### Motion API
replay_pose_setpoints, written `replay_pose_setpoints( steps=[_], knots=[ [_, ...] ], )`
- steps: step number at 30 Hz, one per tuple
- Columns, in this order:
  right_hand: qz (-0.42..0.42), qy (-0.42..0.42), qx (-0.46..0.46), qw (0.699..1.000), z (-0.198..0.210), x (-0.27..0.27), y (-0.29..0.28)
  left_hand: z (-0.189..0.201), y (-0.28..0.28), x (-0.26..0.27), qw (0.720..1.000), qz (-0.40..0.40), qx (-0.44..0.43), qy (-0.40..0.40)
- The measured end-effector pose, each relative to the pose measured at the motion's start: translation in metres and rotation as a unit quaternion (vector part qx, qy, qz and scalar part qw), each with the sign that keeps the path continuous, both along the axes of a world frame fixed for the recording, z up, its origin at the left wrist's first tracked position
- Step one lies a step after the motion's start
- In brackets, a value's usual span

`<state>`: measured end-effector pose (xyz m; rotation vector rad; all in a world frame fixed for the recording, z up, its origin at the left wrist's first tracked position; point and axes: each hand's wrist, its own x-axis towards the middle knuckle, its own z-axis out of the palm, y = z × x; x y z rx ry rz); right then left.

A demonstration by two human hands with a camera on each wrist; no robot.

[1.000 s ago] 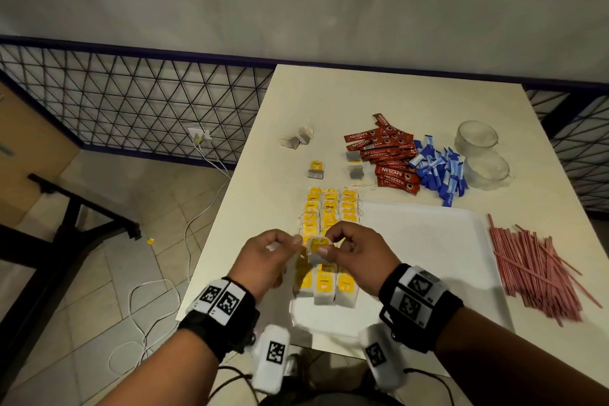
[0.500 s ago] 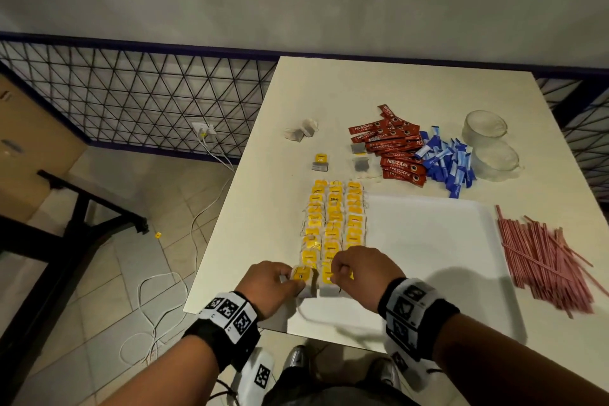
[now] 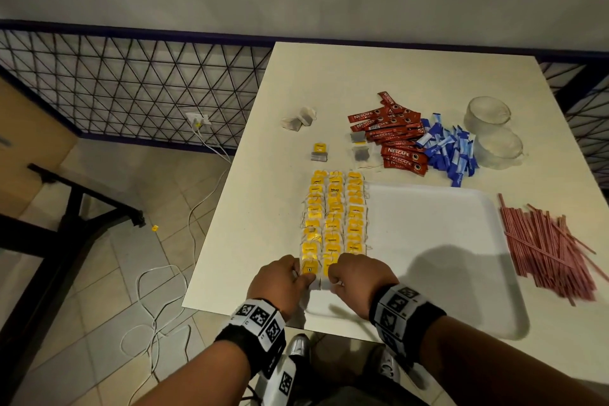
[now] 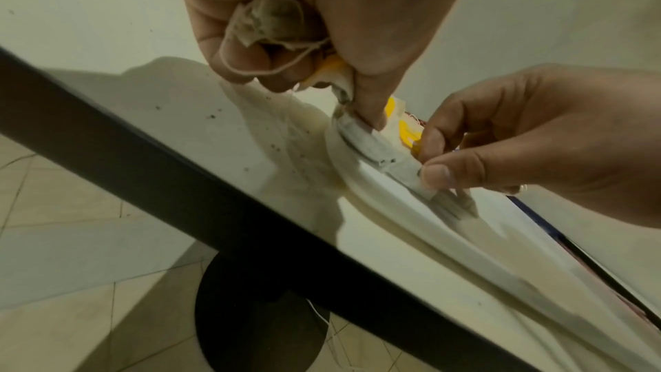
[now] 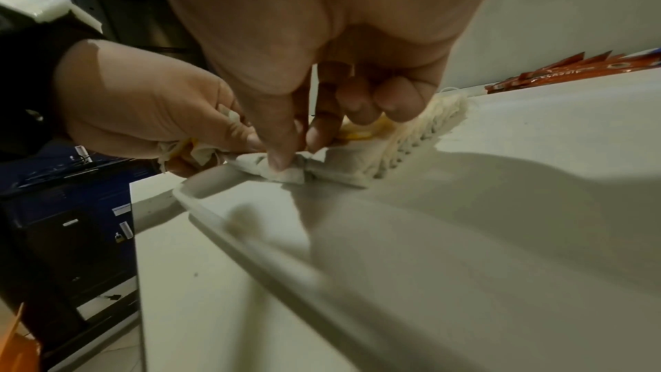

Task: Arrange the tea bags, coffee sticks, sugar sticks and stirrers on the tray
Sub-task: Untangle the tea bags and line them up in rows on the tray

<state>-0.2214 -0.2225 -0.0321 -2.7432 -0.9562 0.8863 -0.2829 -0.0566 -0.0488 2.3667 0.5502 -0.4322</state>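
On the table (image 3: pixel 329 76), the tray (image 3: pixel 428 241) sits at the near edge with rows of tea bags (image 3: pixel 334 217) along its left edge, stirrers (image 3: pixel 547 250) to its right, and coffee sticks (image 3: pixel 392 135), sugar sticks (image 3: pixel 448 152) and two cups (image 3: pixel 494 132) behind it.

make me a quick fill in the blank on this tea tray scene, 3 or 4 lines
1. The tea bags lie on the tray in ____ columns.
2. The coffee sticks are ____ in colour.
3. The stirrers lie on the table, to the ____ of the tray.
4. The two glass cups stand beside the ____ sugar sticks.

Missing words: three; red; right; blue
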Motion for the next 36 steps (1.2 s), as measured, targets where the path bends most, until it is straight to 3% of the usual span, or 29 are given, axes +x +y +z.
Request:
replay_pose_setpoints(
  steps=[6, 11, 14, 21, 30, 34, 36],
  knots=[
    [0.011, 0.01, -0.014, 1.0, 0.002, 0.002, 0.002, 0.009, 0.004, -0.005, 0.999, 0.02, -0.026, -0.037],
    [0.001, 0.006, 0.005, 1.0, 0.006, 0.006, 0.001, 0.009, 0.008, -0.014, 0.977, -0.183, 0.104, -0.038],
    [0.007, 0.012, 0.0, 1.0, 0.008, 0.009, 0.003, 0.007, 0.004, -0.013, 0.958, -0.231, 0.163, -0.046],
    [0.016, 0.026, -0.016, 0.999, 0.01, 0.008, 0.009, 0.004, 0.003, -0.005, 0.948, -0.248, 0.176, -0.087],
    [0.017, 0.025, -0.012, 0.999, 0.01, 0.009, 0.01, 0.007, 0.003, -0.003, 0.943, -0.256, 0.198, -0.077],
    [0.012, 0.019, 0.002, 1.0, 0.008, 0.009, 0.01, 0.017, 0.004, 0.002, 0.937, -0.282, 0.207, -0.021],
    [0.007, 0.014, 0.007, 1.0, 0.006, 0.008, 0.01, 0.015, 0.003, 0.002, 0.933, -0.285, 0.216, -0.04]
  ],
)
